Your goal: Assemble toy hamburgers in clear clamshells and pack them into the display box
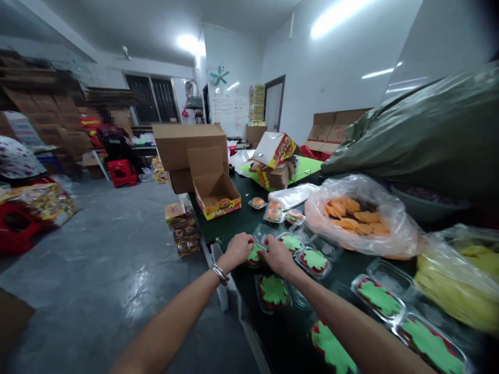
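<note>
My left hand [238,250], with a silver bracelet at the wrist, has its fingers bent closed at the left rim of a small clear plastic container. Across from it, my right hand [277,254] curls its fingers on the right side of the same container. Inside lies a green leaf-shaped piece [254,252], partly covered by my fingers. More open containers surround the hands, holding red layers topped with green leaf shapes: one nearer me [274,290], one to the right [314,261] and one just behind [291,242].
Closed packs with toy-like burgers [274,212] sit farther back. An open display box [217,196] stands at the table's left edge. Bags hold orange pieces [356,215] and yellow pieces [463,275] on the right. A large green sack [424,135] bulges behind. People sit at far left.
</note>
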Demonstrator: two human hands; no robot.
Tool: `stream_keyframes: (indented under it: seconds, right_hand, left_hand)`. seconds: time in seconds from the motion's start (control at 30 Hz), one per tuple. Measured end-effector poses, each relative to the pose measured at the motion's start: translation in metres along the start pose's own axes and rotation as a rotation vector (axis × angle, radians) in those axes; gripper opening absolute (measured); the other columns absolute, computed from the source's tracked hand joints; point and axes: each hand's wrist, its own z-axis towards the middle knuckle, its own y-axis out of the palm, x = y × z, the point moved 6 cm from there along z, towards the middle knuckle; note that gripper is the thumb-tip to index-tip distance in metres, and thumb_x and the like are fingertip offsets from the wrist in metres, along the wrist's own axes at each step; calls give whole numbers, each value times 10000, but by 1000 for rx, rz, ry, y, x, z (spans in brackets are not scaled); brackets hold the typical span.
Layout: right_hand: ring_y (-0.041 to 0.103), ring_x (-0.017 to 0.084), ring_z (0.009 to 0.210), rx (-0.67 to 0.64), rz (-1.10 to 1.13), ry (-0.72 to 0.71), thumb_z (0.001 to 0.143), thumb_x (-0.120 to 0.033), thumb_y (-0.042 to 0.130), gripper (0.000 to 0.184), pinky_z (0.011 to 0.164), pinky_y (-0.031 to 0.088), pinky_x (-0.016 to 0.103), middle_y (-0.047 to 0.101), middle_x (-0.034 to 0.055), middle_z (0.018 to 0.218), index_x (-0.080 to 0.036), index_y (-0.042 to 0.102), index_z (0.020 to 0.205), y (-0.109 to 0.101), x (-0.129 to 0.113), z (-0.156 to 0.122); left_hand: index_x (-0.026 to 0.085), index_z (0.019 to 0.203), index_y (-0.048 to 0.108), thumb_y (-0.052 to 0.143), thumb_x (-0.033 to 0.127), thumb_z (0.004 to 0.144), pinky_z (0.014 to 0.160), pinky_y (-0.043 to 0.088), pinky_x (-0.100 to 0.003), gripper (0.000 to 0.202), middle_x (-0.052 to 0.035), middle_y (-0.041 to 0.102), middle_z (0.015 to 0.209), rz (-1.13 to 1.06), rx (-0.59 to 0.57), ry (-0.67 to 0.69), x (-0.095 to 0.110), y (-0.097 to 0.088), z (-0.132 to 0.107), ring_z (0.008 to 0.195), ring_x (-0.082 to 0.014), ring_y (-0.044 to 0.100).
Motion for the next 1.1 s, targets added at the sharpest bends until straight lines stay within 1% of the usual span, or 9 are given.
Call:
stream_keyframes:
  seconds: [0.2,0.33,0.5,0.67,0.73,0.83,0.93,1.03,1.1]
  right_hand:
    - [591,137,750,-83,22,-182,749,-147,646,111,683,384,218,677,4,796,-179,649,856,1,-15,-8]
    - [596,154,733,-63,-9,-159,775,-147,605,127,666,390,243,681,30,789,-153,667,886,3,-11,-4]
    - [616,180,728,-112,-115,-134,836,-183,592,104,652,417,281,668,53,746,-134,674,793,8,-17,1]
    - [630,174,850,-200,-176,-157,916,-358,573,249,756,537,364,643,43,1007,-145,615,1040,-16,-28,-18]
    - [622,211,937,-197,-186,-165,914,-367,576,307,792,542,392,614,59,1118,-151,586,1133,-33,-27,-32]
    - [619,212,942,-206,-201,-196,915,-370,573,314,796,539,397,610,59,1123,-153,582,1142,-56,-25,-57]
    - [624,194,858,-233,-215,-238,885,-296,613,192,755,506,352,651,59,969,-142,626,1000,-79,-20,-91]
    - [631,208,810,-266,-267,-275,841,-212,637,107,664,432,300,668,76,902,-146,632,925,-116,-12,-147]
    - [628,193,746,-305,-344,-297,849,-224,622,103,572,373,277,673,77,894,-156,621,927,-142,-9,-199]
  left_hand:
    - [153,1008,705,470,194,852,925,439,-299,285,-99,693,1056,-25,101,9,-13,-7,-5,985,-202,611]
    - [149,1057,692,459,228,871,879,476,-279,308,-92,708,1072,-67,93,17,-23,-7,-15,964,-198,640]
    - [145,1016,708,481,151,816,953,439,-263,303,-88,693,1090,-53,63,96,-23,-1,-18,1023,-185,617]
    - [174,932,724,488,173,812,904,476,-259,265,-57,715,1019,-6,-41,196,-19,-4,-12,969,-172,632]
    - [168,953,716,480,172,813,947,461,-318,274,-72,709,1037,41,-32,229,-15,-7,-9,996,-198,620]
    - [159,1101,661,430,185,851,1063,355,-434,341,-107,638,1209,118,57,276,-1,-8,-9,1167,-242,524]
    - [196,1121,652,431,227,867,1083,338,-405,338,-76,619,1258,183,33,369,16,4,-15,1206,-224,493]
    - [180,1005,689,407,270,867,1033,387,-404,327,-102,673,1149,248,-28,448,22,14,-22,1117,-248,545]
    - [166,954,685,359,306,866,985,419,-431,366,-133,688,1082,330,10,479,20,13,-22,1056,-276,571]
